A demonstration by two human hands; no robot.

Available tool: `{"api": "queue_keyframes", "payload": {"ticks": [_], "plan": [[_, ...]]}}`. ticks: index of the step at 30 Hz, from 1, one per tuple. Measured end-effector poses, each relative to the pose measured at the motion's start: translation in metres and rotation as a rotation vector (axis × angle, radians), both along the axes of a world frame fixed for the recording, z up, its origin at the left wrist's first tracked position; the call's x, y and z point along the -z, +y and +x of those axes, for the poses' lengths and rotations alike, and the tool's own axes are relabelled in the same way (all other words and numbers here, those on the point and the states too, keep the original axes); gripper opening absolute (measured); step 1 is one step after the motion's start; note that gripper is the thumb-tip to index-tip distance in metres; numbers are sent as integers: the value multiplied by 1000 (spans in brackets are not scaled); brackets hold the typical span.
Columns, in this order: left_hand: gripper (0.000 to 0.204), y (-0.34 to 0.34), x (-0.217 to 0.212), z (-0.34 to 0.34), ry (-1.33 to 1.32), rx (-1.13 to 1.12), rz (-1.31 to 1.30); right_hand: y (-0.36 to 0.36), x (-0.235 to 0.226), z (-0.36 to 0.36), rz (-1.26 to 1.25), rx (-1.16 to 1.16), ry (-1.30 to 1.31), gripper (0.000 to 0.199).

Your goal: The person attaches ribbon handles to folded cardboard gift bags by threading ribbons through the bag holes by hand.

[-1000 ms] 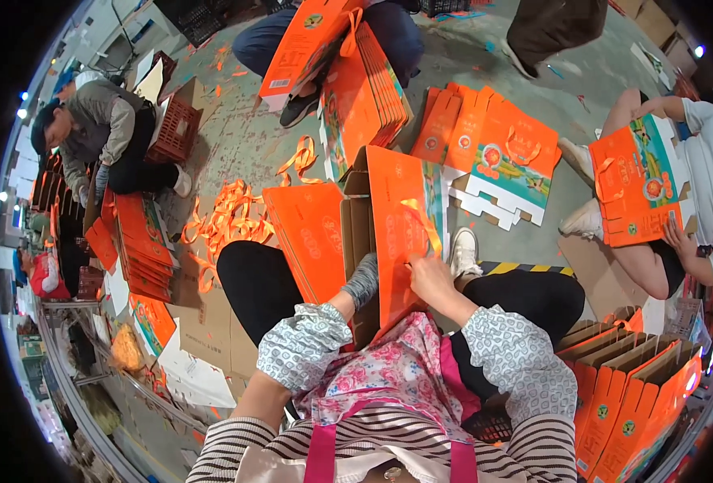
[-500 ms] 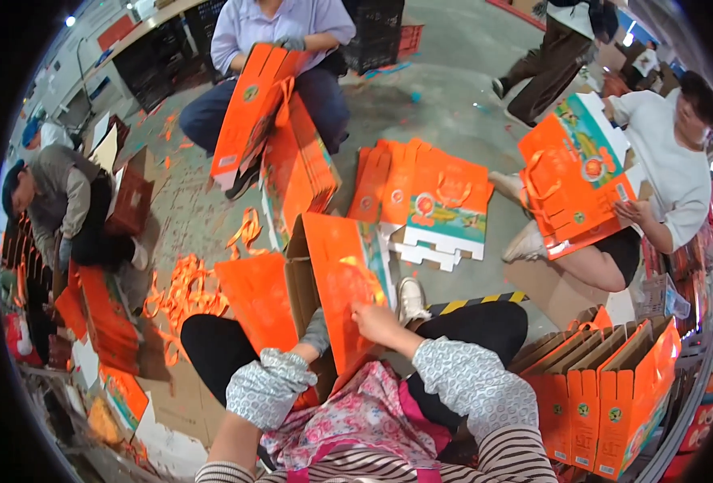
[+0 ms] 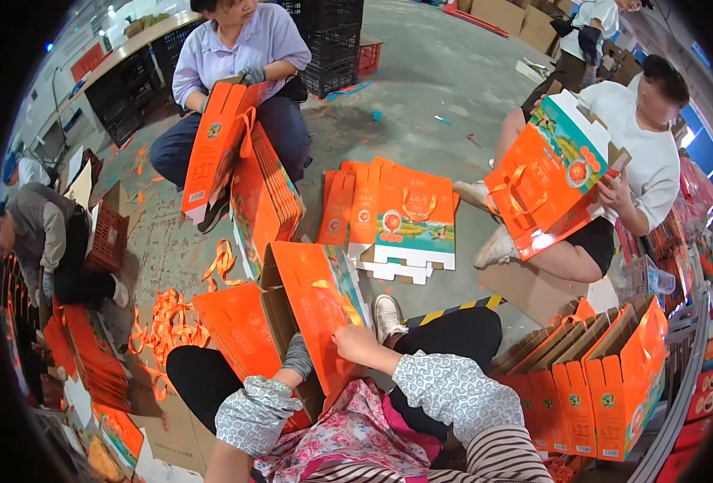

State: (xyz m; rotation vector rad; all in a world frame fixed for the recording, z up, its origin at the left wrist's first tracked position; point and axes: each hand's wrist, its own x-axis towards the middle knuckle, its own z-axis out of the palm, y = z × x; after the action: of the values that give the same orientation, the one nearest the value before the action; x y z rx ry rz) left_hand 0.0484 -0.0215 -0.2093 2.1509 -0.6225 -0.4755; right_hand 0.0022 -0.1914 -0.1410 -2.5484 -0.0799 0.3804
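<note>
Between your knees (image 3: 199, 372), your left hand (image 3: 298, 358), grip hidden, reaches inside the orange carton (image 3: 310, 310); your right hand (image 3: 358, 346) curls, hold unclear; hard tugging could rip its ribbon handle (image 3: 348, 306).

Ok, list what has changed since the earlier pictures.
The view has swung up and rightward, bringing the co-worker opposite more fully into frame; the carton held at right appears turned. Left hand stays at the brown inside of the open box, right hand on its orange face; nothing visibly released.
</note>
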Motion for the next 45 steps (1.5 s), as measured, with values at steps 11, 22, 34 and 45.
{"api": "queue_keyframes", "payload": {"ticks": [11,22,34,45], "plan": [[32,10,14,1,158,-52,-91,-18,-11,8,-43,153,115,19],[41,24,-102,39,1027,-566,-1164,-19,-51,-6,20,-235,106,25],[28,-38,-185,58,116,-255,-496,-169,-126,33,1014,1157,-890,41],[31,-49,-276,136,-1186,427,64,-252,-119,-27,1241,1903,-1223,53]]}}
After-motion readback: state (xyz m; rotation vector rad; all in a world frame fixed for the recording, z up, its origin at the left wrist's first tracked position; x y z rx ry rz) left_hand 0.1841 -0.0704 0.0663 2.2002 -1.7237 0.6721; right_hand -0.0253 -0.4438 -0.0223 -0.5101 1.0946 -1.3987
